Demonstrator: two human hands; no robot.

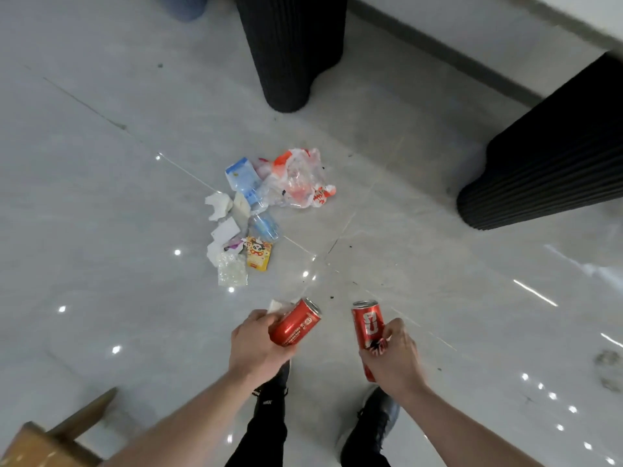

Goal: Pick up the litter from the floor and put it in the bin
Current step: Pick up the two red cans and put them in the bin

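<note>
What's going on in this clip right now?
A person is standing over a litter pile on the grey floor. The left hand holds a red can along with a scrap of white paper; the right hand holds a second red can. Wrappers, tissues, a plastic bag and a crushed bottle remain on the floor. No bin is clearly identifiable in view.

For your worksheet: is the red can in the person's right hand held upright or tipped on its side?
Roughly upright. The red can has its silver top pointing up, away from the right hand, whose grip wraps its lower part.
</note>
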